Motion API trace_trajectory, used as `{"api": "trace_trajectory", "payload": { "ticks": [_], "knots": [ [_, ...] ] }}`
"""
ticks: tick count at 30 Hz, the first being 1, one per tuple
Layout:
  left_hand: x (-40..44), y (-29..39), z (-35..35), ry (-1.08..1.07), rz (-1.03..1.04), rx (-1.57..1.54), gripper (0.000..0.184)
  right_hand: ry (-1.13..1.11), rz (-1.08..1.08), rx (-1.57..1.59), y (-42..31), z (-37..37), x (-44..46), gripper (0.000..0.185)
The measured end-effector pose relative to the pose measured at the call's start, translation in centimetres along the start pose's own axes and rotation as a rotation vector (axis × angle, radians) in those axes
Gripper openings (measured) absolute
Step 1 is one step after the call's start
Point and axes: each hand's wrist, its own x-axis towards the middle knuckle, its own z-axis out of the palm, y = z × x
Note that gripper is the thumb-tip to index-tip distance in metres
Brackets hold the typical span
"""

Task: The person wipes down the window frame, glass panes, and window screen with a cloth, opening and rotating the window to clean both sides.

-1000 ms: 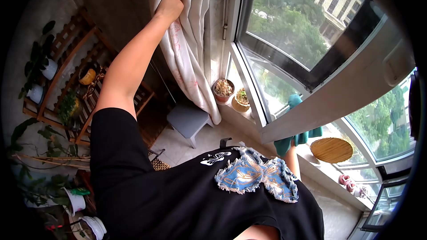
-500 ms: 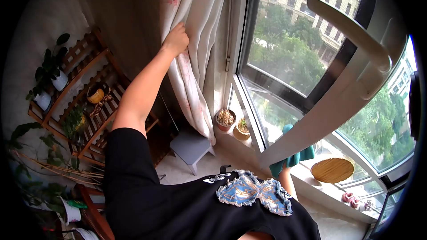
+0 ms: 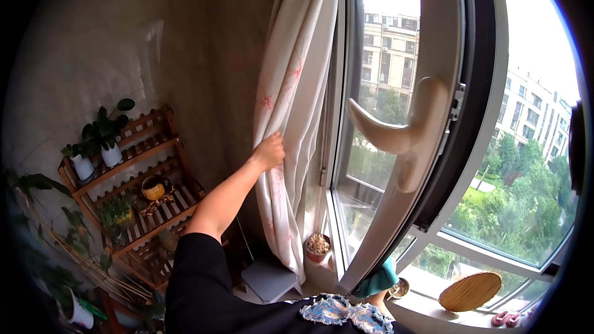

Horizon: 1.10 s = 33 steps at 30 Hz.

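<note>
My left hand (image 3: 268, 151) is closed on the edge of a light curtain (image 3: 291, 93) with pink flower marks, which hangs left of the window. Low down, behind the open window sash (image 3: 427, 117) with its curved handle (image 3: 387, 133), a teal cloth (image 3: 378, 279) shows at the end of my right arm. The sash and the cloth cover most of my right hand (image 3: 376, 297), whose fingers do not show.
A wooden plant rack (image 3: 133, 164) with pots stands at the left. Below the curtain is a grey stool (image 3: 270, 279). The windowsill holds a potted plant (image 3: 318, 246), a round woven tray (image 3: 470, 291) and small pink objects (image 3: 506, 318).
The view has tilted upward, showing more curtain, wall and the window handle. My left hand still grips the curtain. The teal cloth now sits lower in view, partly behind the sash.
</note>
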Motion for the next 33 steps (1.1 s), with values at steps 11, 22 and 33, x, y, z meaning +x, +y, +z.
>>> {"api": "trace_trajectory", "payload": {
  "ticks": [11, 22, 33],
  "knots": [
    [-2.0, 1.8, -4.7, 0.194, 0.024, 0.115, 0.031, -0.702, -0.383, -0.383, -4.7, 1.3, 1.4, 0.037],
    [-7.3, 5.2, -11.0, 0.13, -0.059, -0.282, 0.022, -0.971, -0.529, -0.294, -5.3, 6.1, 1.5, 0.041],
    [-14.2, 8.9, -23.3, 0.34, -1.055, -1.228, 0.032, -1.055, -0.399, -0.17, -8.4, 11.4, 0.9, 0.029]
  ]
}}
